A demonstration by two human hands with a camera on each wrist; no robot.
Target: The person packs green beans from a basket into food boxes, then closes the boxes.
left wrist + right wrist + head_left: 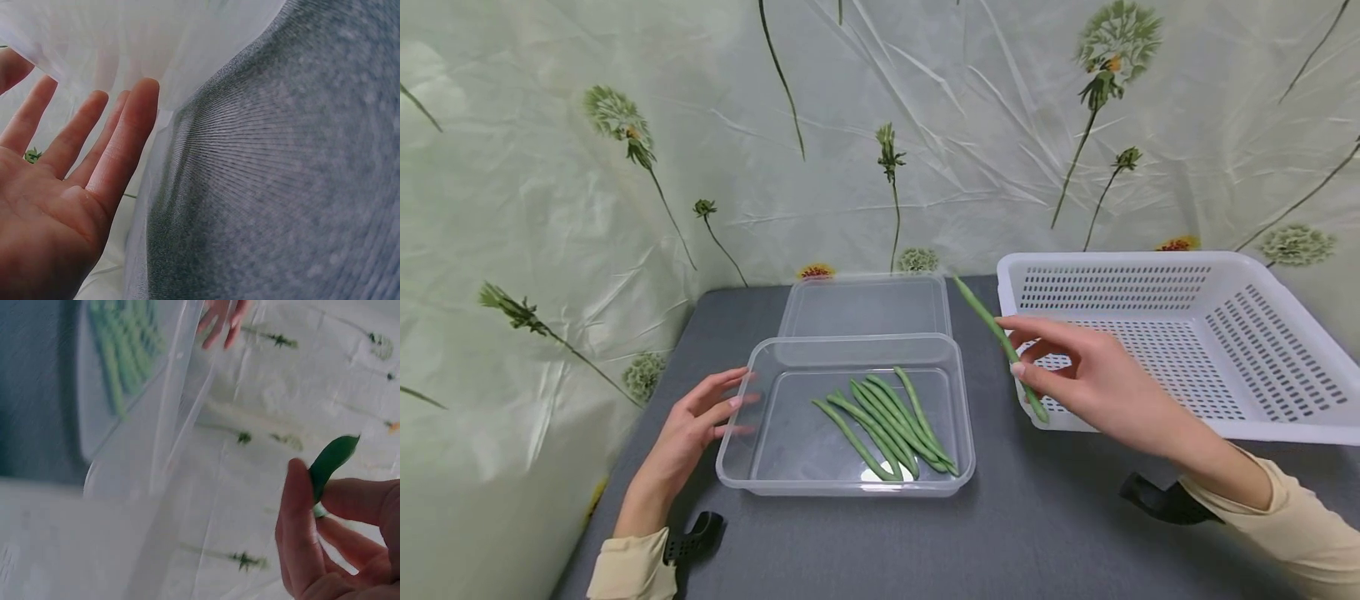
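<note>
A long green bean point(987, 317) is pinched between the thumb and fingers of my right hand point(1097, 379), held above the near-left corner of the white basket. In the right wrist view the green bean's tip point(334, 456) pokes out past the fingers. My left hand point(692, 425) is at the left wall of the clear plastic container point(760, 485), fingers extended; some fingers show through the wall. The left wrist view has that hand point(69, 187) with palm visible and nothing gripped. Several green beans point(887, 421) lie together inside the container, toward its right side.
A white perforated basket point(1232, 262) stands on the right, with no beans visible in it. Behind the container lies a clear lid point(868, 304). The grey tabletop point(1000, 533) meets a flower-printed sheet point(850, 125) at the back and left.
</note>
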